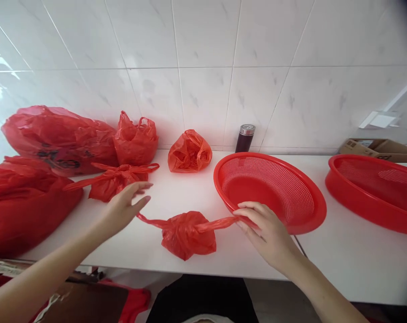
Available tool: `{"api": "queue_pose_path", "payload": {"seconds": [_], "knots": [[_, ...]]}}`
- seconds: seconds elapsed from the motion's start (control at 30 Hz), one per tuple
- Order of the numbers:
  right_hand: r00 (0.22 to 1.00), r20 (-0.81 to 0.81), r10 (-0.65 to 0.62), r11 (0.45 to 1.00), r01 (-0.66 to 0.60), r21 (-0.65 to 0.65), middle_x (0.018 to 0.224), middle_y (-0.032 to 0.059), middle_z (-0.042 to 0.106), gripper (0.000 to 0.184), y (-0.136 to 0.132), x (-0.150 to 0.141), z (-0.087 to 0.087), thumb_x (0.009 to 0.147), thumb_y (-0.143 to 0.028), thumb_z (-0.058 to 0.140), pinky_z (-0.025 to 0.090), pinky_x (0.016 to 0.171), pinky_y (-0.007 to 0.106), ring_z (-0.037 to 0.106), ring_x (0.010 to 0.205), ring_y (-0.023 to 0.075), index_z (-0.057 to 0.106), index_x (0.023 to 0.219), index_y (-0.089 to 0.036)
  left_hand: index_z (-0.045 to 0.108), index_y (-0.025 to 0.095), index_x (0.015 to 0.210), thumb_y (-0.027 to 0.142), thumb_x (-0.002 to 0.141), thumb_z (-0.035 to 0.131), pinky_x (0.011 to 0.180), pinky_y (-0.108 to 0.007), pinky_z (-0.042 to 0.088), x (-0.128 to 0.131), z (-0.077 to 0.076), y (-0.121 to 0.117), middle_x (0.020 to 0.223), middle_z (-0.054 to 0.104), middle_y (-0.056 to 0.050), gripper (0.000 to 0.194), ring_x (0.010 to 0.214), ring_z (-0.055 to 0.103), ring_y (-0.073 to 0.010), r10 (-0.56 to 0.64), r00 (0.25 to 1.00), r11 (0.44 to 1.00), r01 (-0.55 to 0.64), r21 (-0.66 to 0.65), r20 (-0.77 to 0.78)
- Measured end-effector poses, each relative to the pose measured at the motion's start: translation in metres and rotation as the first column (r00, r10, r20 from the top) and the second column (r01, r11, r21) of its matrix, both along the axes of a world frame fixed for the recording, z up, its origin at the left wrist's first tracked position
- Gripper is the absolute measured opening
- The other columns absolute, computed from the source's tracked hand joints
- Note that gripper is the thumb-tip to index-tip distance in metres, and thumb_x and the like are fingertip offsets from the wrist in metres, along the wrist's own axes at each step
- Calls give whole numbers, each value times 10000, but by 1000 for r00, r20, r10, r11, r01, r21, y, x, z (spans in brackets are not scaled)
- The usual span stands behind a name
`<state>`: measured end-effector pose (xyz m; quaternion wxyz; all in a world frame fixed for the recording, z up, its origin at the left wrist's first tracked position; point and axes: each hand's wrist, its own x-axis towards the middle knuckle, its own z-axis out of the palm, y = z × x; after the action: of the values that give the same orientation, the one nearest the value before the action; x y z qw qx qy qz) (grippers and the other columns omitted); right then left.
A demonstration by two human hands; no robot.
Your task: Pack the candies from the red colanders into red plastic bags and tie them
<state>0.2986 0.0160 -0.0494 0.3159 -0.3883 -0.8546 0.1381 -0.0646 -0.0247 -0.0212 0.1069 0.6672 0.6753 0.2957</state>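
Observation:
A knotted red plastic bag (189,235) rests on the white table in front of me, its two twisted ends stretched out to the sides. My right hand (269,233) pinches the tip of the right end, close to the rim of a red perforated basket (253,188). Beside the tip of the left end is my left hand (127,204), fingers and thumb apart with nothing visible between them. Just behind that hand lies another knotted red bag (111,181), its ends spread out.
Large filled red bags (58,139) crowd the left side. Along the tiled wall stand a red bag with handles (136,141), an opened red bag (190,152) and a dark thermos (244,139). A second red basket (368,197) and a cardboard box (381,149) are at right.

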Motion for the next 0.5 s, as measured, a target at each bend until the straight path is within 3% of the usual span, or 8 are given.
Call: {"api": "queue_pose_path", "payload": {"seconds": [0.07, 0.1, 0.17, 0.23, 0.27, 0.33, 0.43, 0.5], "knots": [[999, -18, -30, 999, 30, 10, 1180, 90, 600, 241, -2, 9, -4, 953, -321, 495, 524, 878, 445, 574, 1094, 262, 617, 1150, -258, 566, 221, 1248, 457, 886, 533, 1051, -499, 366, 24, -4, -2, 1309, 579, -138, 434, 1233, 501, -298, -75, 980, 987, 99, 127, -183], [999, -15, -44, 999, 45, 21, 1175, 90, 606, 249, -3, 13, -6, 950, -340, 502, 526, 884, 447, 579, 1097, 263, 610, 1159, -258, 559, 229, 1266, 487, 854, 579, 1064, -502, 352, 36, -9, -5, 1313, 577, -133, 487, 1244, 487, -305, -169, 950, 977, 197, 86, -261], [997, 10, -71, 995, 70, 64, 1160, 86, 623, 261, -5, 21, -12, 940, -371, 519, 531, 878, 456, 593, 1085, 272, 601, 1160, -260, 532, 243, 1310, 570, 728, 692, 1039, -516, 382, 59, -23, -10, 1318, 574, -128, 686, 1213, 507, -334, -372, 877, 928, 351, -125, -304], [994, 36, -106, 988, 101, 120, 1148, 81, 639, 273, -5, 28, -19, 927, -401, 533, 536, 858, 464, 607, 1067, 285, 597, 1154, -264, 510, 246, 1337, 598, 590, 776, 1015, -541, 398, 71, -42, -14, 1354, 545, -134, 867, 1209, 503, -375, -479, 830, 871, 406, -277, -286], [992, 42, -122, 982, 115, 148, 1140, 78, 646, 279, -5, 32, -23, 921, -414, 537, 540, 843, 460, 615, 1053, 288, 597, 1150, -266, 505, 251, 1343, 566, 571, 795, 1011, -543, 400, 74, -50, -15, 1381, 520, -134, 883, 1220, 492, -385, -501, 819, 855, 418, -309, -279], [988, 51, -145, 972, 133, 192, 1121, 71, 660, 284, -3, 40, -30, 916, -430, 539, 547, 815, 437, 631, 1027, 284, 601, 1142, -270, 512, 256, 1331, 383, 668, 756, 994, -504, 419, 71, -59, -16, 1388, 512, -121, 718, 1218, 500, -363, -511, 821, 846, 428, -319, -253], [983, 72, -168, 958, 145, 247, 1081, 64, 682, 284, 3, 51, -37, 919, -450, 530, 548, 776, 414, 648, 984, 276, 615, 1115, -262, 594, 231, 1187, 67, 739, 515, 885, -376, 482, 50, -46, -12, 1150, 656, -64, 483, 1030, 613, -253, -463, 880, 853, 411, -322, -104], [981, 84, -173, 943, 141, 301, 1048, 58, 699, 298, 6, 58, -41, 927, -474, 512, 538, 745, 407, 659, 938, 270, 624, 1103, -261, 615, 207, 1066, 33, 737, 432, 811, -310, 498, 25, -27, -5, 994, 694, -23, 415, 907, 640, -202, -410, 912, 860, 385, -334, -4]]}}
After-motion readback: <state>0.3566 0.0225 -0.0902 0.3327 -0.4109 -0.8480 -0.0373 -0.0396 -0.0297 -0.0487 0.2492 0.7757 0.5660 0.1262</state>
